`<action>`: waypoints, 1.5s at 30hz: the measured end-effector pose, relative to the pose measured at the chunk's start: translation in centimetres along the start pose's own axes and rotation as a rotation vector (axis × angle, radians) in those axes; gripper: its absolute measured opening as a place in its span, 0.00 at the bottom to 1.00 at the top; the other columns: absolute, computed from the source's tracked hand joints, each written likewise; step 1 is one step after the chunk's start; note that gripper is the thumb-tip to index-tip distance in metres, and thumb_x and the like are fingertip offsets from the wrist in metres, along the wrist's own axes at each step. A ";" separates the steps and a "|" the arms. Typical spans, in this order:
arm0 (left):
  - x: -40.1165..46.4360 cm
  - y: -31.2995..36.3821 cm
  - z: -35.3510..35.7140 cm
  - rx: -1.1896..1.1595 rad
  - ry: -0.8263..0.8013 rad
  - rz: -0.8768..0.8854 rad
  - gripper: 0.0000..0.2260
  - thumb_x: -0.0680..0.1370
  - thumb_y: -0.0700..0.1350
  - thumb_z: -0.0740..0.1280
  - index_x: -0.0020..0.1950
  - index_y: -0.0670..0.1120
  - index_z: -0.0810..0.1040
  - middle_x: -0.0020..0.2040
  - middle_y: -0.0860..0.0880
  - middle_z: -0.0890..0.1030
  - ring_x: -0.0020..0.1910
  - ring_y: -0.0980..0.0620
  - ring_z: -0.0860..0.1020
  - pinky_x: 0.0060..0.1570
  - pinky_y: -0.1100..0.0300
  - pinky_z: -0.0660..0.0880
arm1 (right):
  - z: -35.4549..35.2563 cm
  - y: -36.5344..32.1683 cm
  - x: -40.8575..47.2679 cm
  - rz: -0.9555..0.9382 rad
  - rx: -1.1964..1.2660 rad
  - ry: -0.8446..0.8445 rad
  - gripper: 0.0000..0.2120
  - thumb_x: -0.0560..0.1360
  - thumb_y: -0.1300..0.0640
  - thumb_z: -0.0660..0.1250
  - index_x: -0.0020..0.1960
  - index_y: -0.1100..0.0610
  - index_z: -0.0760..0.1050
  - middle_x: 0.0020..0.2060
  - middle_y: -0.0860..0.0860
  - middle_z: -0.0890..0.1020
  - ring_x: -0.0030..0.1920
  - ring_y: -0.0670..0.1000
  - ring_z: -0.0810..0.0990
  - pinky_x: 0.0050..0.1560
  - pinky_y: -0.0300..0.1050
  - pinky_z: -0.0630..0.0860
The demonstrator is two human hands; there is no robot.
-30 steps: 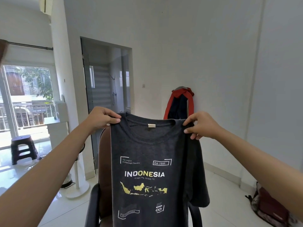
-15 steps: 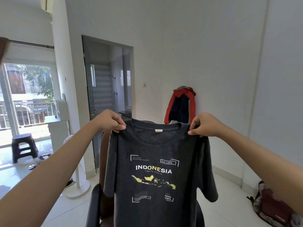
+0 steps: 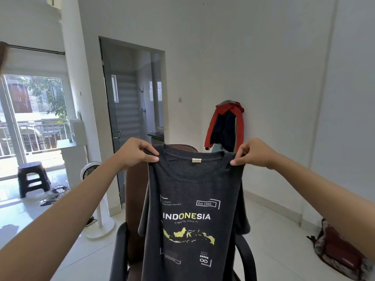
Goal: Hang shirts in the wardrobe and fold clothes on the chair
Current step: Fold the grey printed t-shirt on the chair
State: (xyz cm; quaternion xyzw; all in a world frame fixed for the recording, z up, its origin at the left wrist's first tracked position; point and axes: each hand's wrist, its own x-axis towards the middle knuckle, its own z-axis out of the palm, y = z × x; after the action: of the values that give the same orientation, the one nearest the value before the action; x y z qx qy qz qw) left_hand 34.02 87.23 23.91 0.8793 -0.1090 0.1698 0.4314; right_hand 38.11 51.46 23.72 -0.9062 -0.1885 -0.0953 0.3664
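Observation:
A dark grey T-shirt (image 3: 192, 226) with an "INDONESIA" print and a yellow map hangs in front of me, held up by its shoulders. My left hand (image 3: 136, 153) pinches the left shoulder beside the collar. My right hand (image 3: 253, 153) pinches the right shoulder. Behind the shirt stands a brown office chair (image 3: 134, 209) with black armrests; its seat is hidden by the shirt. No wardrobe is in view.
A red and navy jacket (image 3: 225, 126) hangs on the far wall. A white standing fan (image 3: 95, 199) and a dark stool (image 3: 32, 179) are to the left, by a glass door (image 3: 119, 122). A dark red backpack (image 3: 341, 254) lies on the floor at right.
The shirt has shifted slightly to the right and hangs narrower, its sleeves falling in closer to the body. Both hands keep their pinch on the shoulders.

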 end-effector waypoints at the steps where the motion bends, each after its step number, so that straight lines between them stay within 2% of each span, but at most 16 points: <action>1: 0.1 -0.2 0.0 -0.030 0.026 0.016 0.07 0.66 0.34 0.76 0.37 0.45 0.83 0.36 0.51 0.82 0.33 0.63 0.78 0.36 0.74 0.72 | 0.1 0.2 0.1 -0.012 0.073 0.041 0.08 0.65 0.59 0.79 0.35 0.62 0.82 0.30 0.51 0.82 0.30 0.41 0.79 0.34 0.29 0.71; 5: 0.5 -0.7 -0.2 -0.152 0.062 0.066 0.07 0.66 0.32 0.75 0.37 0.44 0.83 0.33 0.51 0.83 0.34 0.60 0.80 0.37 0.71 0.74 | 0.1 0.2 0.6 -0.061 0.325 0.146 0.10 0.63 0.65 0.79 0.33 0.64 0.77 0.29 0.53 0.80 0.31 0.46 0.80 0.32 0.36 0.77; 8: 0.8 -0.7 -0.5 -0.208 0.034 0.089 0.09 0.67 0.30 0.73 0.35 0.45 0.84 0.32 0.51 0.83 0.34 0.58 0.80 0.37 0.70 0.75 | -0.4 -0.1 1.0 -0.133 0.383 0.127 0.08 0.65 0.69 0.76 0.35 0.62 0.78 0.31 0.50 0.81 0.35 0.48 0.81 0.36 0.38 0.79; 12: 1.3 -0.7 -1.0 -0.158 -0.084 0.098 0.15 0.68 0.29 0.72 0.32 0.50 0.85 0.33 0.51 0.83 0.35 0.59 0.80 0.38 0.70 0.75 | -1.6 -0.2 1.7 -0.234 0.163 -0.008 0.10 0.67 0.69 0.75 0.38 0.55 0.83 0.34 0.44 0.82 0.39 0.42 0.80 0.44 0.34 0.76; 16: 1.6 -0.8 -1.0 -0.158 -0.121 0.103 0.16 0.69 0.28 0.71 0.34 0.50 0.85 0.32 0.54 0.82 0.33 0.60 0.79 0.35 0.72 0.73 | -1.7 -0.3 2.2 -0.272 0.028 -0.075 0.09 0.68 0.68 0.74 0.41 0.54 0.85 0.39 0.47 0.81 0.41 0.40 0.79 0.49 0.34 0.74; 19: 1.6 -0.7 -1.0 -0.165 -0.111 0.120 0.13 0.69 0.27 0.70 0.37 0.46 0.84 0.29 0.57 0.80 0.28 0.62 0.76 0.31 0.74 0.70 | -1.6 -0.4 2.3 -0.257 0.042 -0.103 0.10 0.70 0.69 0.72 0.41 0.54 0.85 0.39 0.49 0.84 0.43 0.44 0.82 0.48 0.37 0.76; 22: 1.9 -1.0 -1.3 -0.180 -0.116 0.106 0.15 0.69 0.28 0.70 0.37 0.49 0.86 0.33 0.56 0.82 0.35 0.62 0.79 0.36 0.73 0.73 | -1.7 -0.4 2.4 -0.218 0.088 -0.109 0.11 0.73 0.69 0.69 0.41 0.55 0.85 0.41 0.51 0.85 0.43 0.48 0.83 0.42 0.40 0.79; 24: 2.3 -1.3 -1.5 -0.175 -0.106 0.095 0.16 0.69 0.29 0.71 0.36 0.51 0.86 0.35 0.55 0.84 0.37 0.61 0.80 0.37 0.72 0.74 | -1.7 -0.4 2.5 -0.163 0.078 -0.126 0.11 0.74 0.69 0.68 0.42 0.56 0.85 0.41 0.48 0.85 0.44 0.48 0.82 0.40 0.44 0.82; 26: 2.7 -1.8 -1.6 -0.178 -0.101 0.083 0.16 0.69 0.29 0.71 0.36 0.51 0.86 0.36 0.53 0.84 0.37 0.59 0.81 0.38 0.70 0.75 | -1.6 -0.4 2.6 -0.110 0.022 -0.147 0.12 0.75 0.68 0.66 0.42 0.56 0.85 0.43 0.45 0.84 0.47 0.48 0.81 0.37 0.43 0.81; 28: 3.0 -2.1 -1.6 -0.203 -0.106 0.060 0.16 0.69 0.28 0.71 0.35 0.50 0.86 0.36 0.52 0.84 0.38 0.58 0.81 0.39 0.68 0.77 | -1.6 -0.7 2.6 -0.072 0.003 -0.175 0.13 0.76 0.69 0.65 0.41 0.55 0.84 0.46 0.48 0.83 0.49 0.50 0.81 0.35 0.40 0.80; 33: 3.3 -2.4 -1.6 -0.271 -0.097 0.037 0.17 0.69 0.26 0.69 0.32 0.48 0.85 0.34 0.51 0.83 0.36 0.56 0.81 0.40 0.66 0.78 | -1.4 -0.5 2.8 -0.025 0.147 -0.172 0.15 0.74 0.72 0.64 0.40 0.56 0.84 0.44 0.52 0.83 0.47 0.54 0.80 0.44 0.47 0.80; 36: 3.1 -2.4 -1.6 -0.313 -0.096 0.041 0.17 0.69 0.26 0.69 0.32 0.47 0.85 0.33 0.50 0.83 0.34 0.56 0.80 0.38 0.67 0.78 | -1.3 -0.5 2.9 -0.002 0.211 -0.184 0.11 0.73 0.71 0.68 0.41 0.57 0.84 0.43 0.54 0.83 0.46 0.55 0.80 0.46 0.52 0.80; 38: 3.0 -2.3 -1.6 -0.310 -0.090 0.044 0.16 0.69 0.26 0.69 0.32 0.47 0.84 0.32 0.49 0.82 0.34 0.56 0.80 0.37 0.67 0.77 | -1.3 -0.8 3.0 0.014 0.133 -0.200 0.08 0.73 0.69 0.69 0.42 0.57 0.83 0.45 0.52 0.83 0.47 0.54 0.81 0.43 0.49 0.82; 40: 2.9 -2.3 -1.6 -0.294 -0.087 0.040 0.16 0.68 0.27 0.70 0.31 0.47 0.84 0.33 0.49 0.83 0.34 0.55 0.81 0.38 0.67 0.77 | -1.1 -1.1 3.1 0.007 -0.084 -0.189 0.07 0.73 0.66 0.70 0.42 0.55 0.83 0.48 0.51 0.82 0.47 0.51 0.81 0.39 0.44 0.81; 43: 3.0 -2.4 -1.4 -0.216 -0.074 0.045 0.14 0.67 0.29 0.72 0.32 0.48 0.84 0.35 0.46 0.83 0.38 0.51 0.80 0.43 0.63 0.77 | -0.5 -1.5 3.3 -0.039 -0.421 -0.200 0.06 0.73 0.61 0.71 0.42 0.51 0.82 0.48 0.50 0.82 0.42 0.50 0.81 0.31 0.38 0.78; 45: 2.9 -2.3 -1.2 -0.175 -0.073 0.044 0.14 0.67 0.30 0.73 0.32 0.49 0.85 0.36 0.46 0.83 0.39 0.50 0.79 0.46 0.59 0.77 | 0.0 -1.5 3.3 -0.002 -0.486 -0.228 0.04 0.74 0.60 0.71 0.45 0.51 0.82 0.46 0.51 0.83 0.37 0.50 0.81 0.29 0.37 0.76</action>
State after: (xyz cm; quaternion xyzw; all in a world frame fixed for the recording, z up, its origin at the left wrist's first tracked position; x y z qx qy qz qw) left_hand 37.24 89.44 24.07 0.8413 -0.1582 0.1369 0.4984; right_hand 40.45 53.35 25.68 -0.9722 -0.2011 -0.0358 0.1141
